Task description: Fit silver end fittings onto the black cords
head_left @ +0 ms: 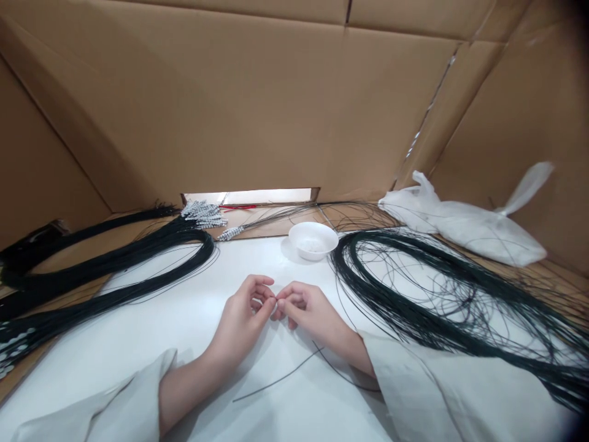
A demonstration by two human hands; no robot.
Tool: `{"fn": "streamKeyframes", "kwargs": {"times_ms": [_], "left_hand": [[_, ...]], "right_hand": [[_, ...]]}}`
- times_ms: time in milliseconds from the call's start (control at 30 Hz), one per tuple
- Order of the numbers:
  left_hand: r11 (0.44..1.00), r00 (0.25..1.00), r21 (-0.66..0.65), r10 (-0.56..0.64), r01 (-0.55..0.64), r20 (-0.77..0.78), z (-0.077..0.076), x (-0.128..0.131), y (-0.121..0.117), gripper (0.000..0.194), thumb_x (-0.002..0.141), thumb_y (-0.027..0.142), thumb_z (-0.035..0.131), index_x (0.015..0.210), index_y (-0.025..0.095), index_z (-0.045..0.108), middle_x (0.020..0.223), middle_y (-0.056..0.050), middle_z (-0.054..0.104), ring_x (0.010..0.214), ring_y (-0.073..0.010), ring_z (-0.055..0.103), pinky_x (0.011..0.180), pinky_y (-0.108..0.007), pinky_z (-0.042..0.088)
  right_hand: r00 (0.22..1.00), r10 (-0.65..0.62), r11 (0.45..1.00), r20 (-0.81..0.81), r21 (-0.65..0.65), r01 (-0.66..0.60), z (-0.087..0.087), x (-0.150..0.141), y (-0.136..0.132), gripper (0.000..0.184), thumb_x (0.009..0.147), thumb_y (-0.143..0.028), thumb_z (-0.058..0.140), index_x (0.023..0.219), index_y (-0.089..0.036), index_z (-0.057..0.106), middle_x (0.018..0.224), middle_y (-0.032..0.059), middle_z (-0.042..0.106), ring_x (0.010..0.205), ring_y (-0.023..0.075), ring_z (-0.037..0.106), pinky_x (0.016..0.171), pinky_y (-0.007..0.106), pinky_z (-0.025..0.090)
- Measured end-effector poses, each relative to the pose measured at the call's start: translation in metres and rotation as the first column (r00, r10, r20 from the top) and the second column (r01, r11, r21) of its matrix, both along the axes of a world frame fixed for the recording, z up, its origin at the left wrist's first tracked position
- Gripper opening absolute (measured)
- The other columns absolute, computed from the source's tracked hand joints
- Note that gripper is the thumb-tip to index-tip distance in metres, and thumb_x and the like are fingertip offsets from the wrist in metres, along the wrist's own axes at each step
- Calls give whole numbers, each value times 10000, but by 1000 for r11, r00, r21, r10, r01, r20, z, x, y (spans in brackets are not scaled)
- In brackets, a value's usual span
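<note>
L hand (243,314) & R hand (311,310) meet, can't tell grip; white-tipped cords (202,215) nr desk's (257,258) far edge prob. done, R-edge plain cords (414,319) prob. not.

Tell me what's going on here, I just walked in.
A person's bare left hand and right hand meet fingertip to fingertip above a smooth white tabletop; whatever is between them is too small to make out. Thin dark cord lies loose below the hands. A round white bowl stands beyond them, with big looped bundles of dark cord on both sides.
</note>
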State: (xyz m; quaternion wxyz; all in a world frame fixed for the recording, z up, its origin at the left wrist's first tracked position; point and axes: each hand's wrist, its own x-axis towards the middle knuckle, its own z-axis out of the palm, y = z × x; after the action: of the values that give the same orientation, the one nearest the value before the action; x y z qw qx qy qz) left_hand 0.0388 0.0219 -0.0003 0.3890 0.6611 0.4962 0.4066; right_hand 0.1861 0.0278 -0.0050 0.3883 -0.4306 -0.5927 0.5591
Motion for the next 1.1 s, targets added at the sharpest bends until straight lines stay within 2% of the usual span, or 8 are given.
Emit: {"fn": "streamKeyframes", "kwargs": {"times_ms": [133, 267, 633, 1100], "left_hand": [[1000, 999, -2, -16, 16, -36, -2, 1, -2, 198, 830, 219, 432, 1028, 213, 431, 806, 10, 548, 685, -125, 583, 648, -251, 442], [1000, 998, -6, -25, 25, -59, -4, 1, -2, 177, 850, 229, 405, 1025, 219, 428, 840, -1, 536, 740, -133, 571, 688, -262, 439], [997, 998, -62, -47, 49, 29, -4, -2, 2, 136, 827, 248, 444, 936, 184, 496, 857, -26, 561, 732, -141, 569, 660, -264, 459], [997, 997, -54, -59, 56, -48, 2, -3, 1, 89, 803, 223, 472, 828, 175, 543, 802, -15, 607, 698, -140, 581, 655, -248, 444]], "right_hand": [[1000, 7, 1000, -15, 11, -7, -2, 0, -1, 89, 769, -197, 497, 808, -130, 540, 672, 35, 609, 582, 104, 535, 520, 207, 414], [1000, 6, 1000, -11, 11, -6, -1, 0, -2, 73, 749, -173, 491, 791, -130, 533, 659, 30, 608, 556, 92, 524, 511, 196, 408], [1000, -3, 1000, 21, -25, 4, 3, 1, 1, 94, 666, -81, 472, 730, -136, 515, 616, 19, 619, 466, 75, 512, 477, 185, 401], [998, -14, 1000, 69, 11, 13, 5, 3, 1, 124, 641, -71, 470, 725, -148, 519, 585, -3, 597, 450, 75, 509, 462, 180, 392]]}}
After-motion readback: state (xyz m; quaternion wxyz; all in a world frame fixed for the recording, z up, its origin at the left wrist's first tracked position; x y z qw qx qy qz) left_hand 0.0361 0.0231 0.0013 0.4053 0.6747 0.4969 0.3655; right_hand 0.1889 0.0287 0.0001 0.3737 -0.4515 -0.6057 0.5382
